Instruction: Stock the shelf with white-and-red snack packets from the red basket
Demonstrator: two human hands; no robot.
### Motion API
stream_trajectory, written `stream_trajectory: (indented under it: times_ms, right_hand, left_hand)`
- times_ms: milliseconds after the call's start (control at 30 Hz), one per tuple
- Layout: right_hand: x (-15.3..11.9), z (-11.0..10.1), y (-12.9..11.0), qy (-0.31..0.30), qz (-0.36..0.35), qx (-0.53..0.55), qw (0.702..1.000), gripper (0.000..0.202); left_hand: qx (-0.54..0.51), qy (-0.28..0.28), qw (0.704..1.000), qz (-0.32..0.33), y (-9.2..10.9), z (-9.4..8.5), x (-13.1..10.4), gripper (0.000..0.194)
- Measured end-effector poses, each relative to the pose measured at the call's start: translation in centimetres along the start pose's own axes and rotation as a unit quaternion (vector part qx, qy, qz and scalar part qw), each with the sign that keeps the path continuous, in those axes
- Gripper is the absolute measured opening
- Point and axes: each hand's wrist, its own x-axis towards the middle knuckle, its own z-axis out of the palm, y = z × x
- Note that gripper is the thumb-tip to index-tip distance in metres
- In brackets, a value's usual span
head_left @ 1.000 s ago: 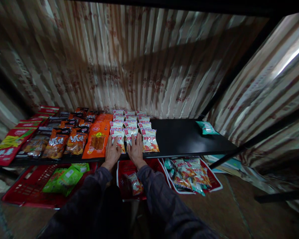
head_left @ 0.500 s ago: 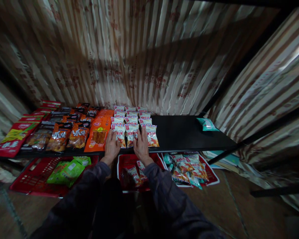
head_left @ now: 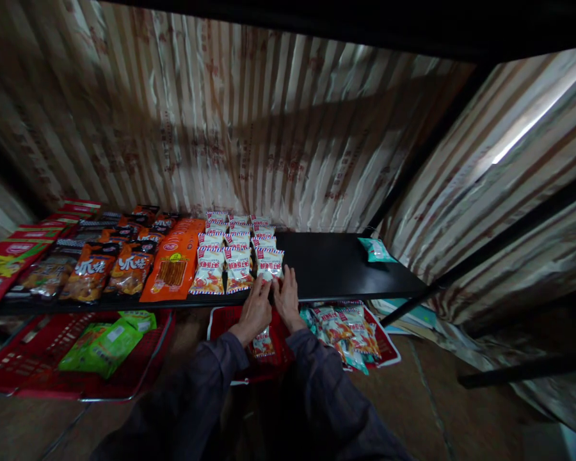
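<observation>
My left hand (head_left: 258, 312) and my right hand (head_left: 287, 298) are close together at the shelf's front edge. Their fingers are stretched out and touch the lower part of a white snack packet (head_left: 270, 259) with red print, the front one of the right-hand column. The left fingers lie over its bottom edge, while the right ones reach along its right side. Left of it stand two like packets at the front, a middle one (head_left: 239, 269) and a left one (head_left: 208, 269), with more rows behind. The packet's bottom is partly hidden by my fingers.
On the black shelf (head_left: 317, 269) are orange bags (head_left: 170, 269), dark-and-orange bags (head_left: 130, 269), red bags (head_left: 14, 256) and a lone teal packet (head_left: 377, 250). Below stand red baskets: a left one (head_left: 9, 358) with green bags, a middle one (head_left: 216, 330) and a right one (head_left: 388, 352), both holding packets.
Both hands have moved right, from the left and middle front packets to the right front one, and closer together. The view has shifted, so the shelf appears further left.
</observation>
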Motion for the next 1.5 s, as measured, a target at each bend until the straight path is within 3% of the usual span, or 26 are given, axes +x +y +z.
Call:
stream_trajectory:
  times_ms: [100, 367, 1200, 1500]
  right_hand:
    - [0.1, 0.3, 0.1, -0.007, -0.015, 0.026, 1.0, 0.056]
    - [1.5, 1.0, 0.0, 0.006, -0.035, 0.04, 0.999, 0.055]
    - [1.8, 0.8, 0.7, -0.056, -0.003, 0.047, 0.997, 0.057]
    - [0.6, -0.1, 0.8, -0.05, -0.017, -0.005, 0.999, 0.063]
  left_hand:
    - [0.001, -0.007, 1.0, -0.007, 0.2, 0.8, 0.4, 0.064]
    - [0.016, -0.007, 1.0, -0.012, 0.0, 0.9, 1.3, 0.063]
    - [0.026, 0.015, 0.999, -0.024, 0.0, 1.4, 1.5, 0.06]
    - [0.04, 0.013, 0.999, 0.001, 0.4, 0.6, -1.6, 0.052]
